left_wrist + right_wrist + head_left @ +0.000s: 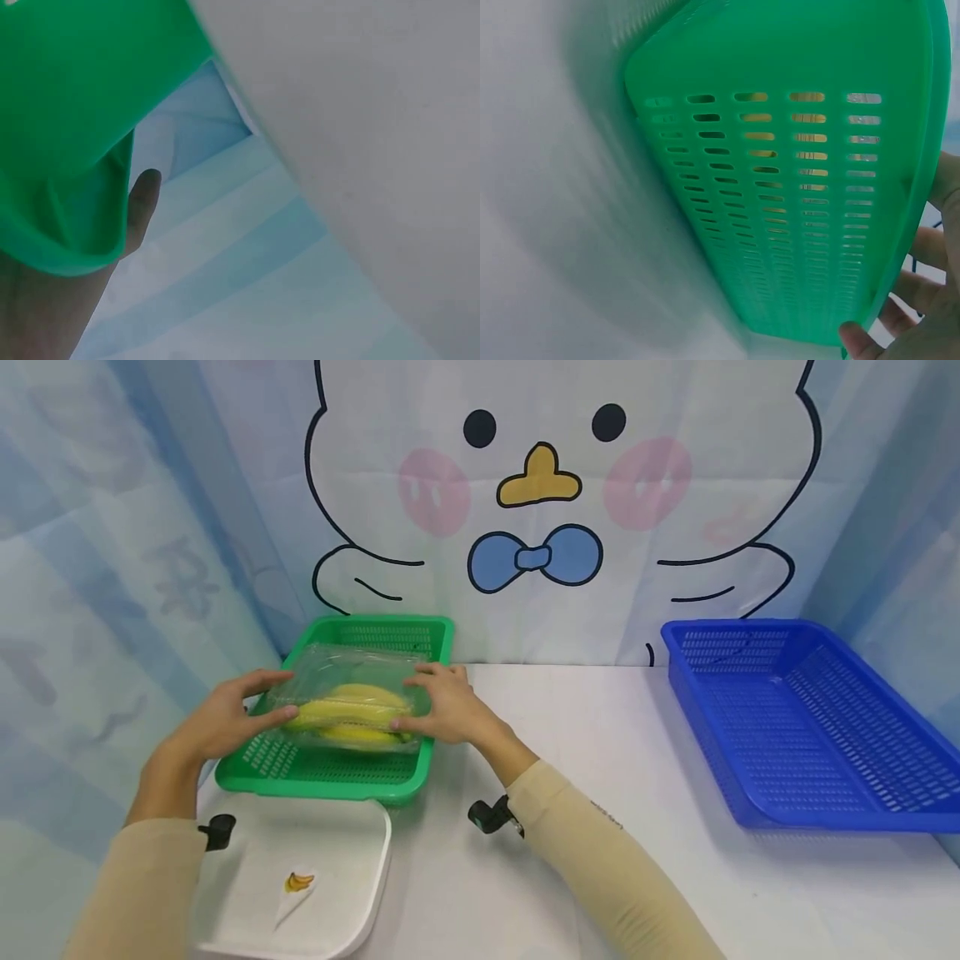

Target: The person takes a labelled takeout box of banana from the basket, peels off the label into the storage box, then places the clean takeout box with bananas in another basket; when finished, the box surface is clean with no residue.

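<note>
A clear plastic clamshell box [360, 660] with yellow bananas [352, 710] inside is at the green basket [337, 787]. My left hand [225, 714] holds the box's left side, thumb and forefinger spread along its edge. On the opposite side, my right hand [450, 706] grips the box with its thumb at the near corner and its fingers farther back. Through the basket's slots in the right wrist view, bits of yellow show. The left wrist view has part of the left hand [139, 214] behind the green rim; the box is hidden there.
In front of the green basket lies a white tray [255, 818] with a small banana picture [298, 882] in it. A blue basket [780, 818] stands at the right on the white table [570, 760]. A curtain with a cartoon face [540, 543] hangs behind.
</note>
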Tool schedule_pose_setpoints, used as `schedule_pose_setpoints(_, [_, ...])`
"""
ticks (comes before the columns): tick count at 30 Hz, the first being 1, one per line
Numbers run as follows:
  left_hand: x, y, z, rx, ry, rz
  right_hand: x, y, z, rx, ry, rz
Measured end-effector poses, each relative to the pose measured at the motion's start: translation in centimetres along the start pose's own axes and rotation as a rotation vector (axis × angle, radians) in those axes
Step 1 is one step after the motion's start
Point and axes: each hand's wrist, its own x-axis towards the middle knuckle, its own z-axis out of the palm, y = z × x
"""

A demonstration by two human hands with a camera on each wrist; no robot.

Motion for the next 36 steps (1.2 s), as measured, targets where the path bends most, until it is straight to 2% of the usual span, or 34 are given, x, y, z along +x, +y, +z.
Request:
schedule_pose_setpoints(3, [0.0,0.3,0.0,0.027,-0.017,-0.003,0.3,0.2,-0.3,-0.01,-0.01,-0.016])
schedule_pose_setpoints(10, [0.7,1.1,0.8,0.111,-0.07,-0.083,1.1,1.0,-0.8,-0.009,0.001,-0.046])
schedule_pose_setpoints(14, [1.3,1.4,1.1,0.14,-0.049,-0.075,1.3,1.2,-0.5,-0.017,0.035,-0.064])
schedule_pose_setpoints(20, [1.1,1.1,1.0,0.201,-0.015,-0.055,1.3,1.2,-0.1,-0.044,0.063,-0.094])
schedule_pose_setpoints(23, [0.9,1.0,1.0,0.247,-0.042,-0.084,1.1,1.1,-0.1,-0.03,0.047,-0.091])
schedule_pose_setpoints(26, [0.8,0.9,1.1,0.242,-0.071,-0.099,1.0,1.1,-0.1,-0.02,0.023,-0.084])
schedule_pose_setpoints(30, [0.8,0.8,1.4,0.227,-0.075,-0.111,1.1,1.0,0.0,-0.029,0.001,-0.07])
schedule_pose_setpoints(36, [1.0,0.8,1.7,0.279,-0.089,-0.157,1.1,0.7,0.1,-0.091,-0.033,-0.039])
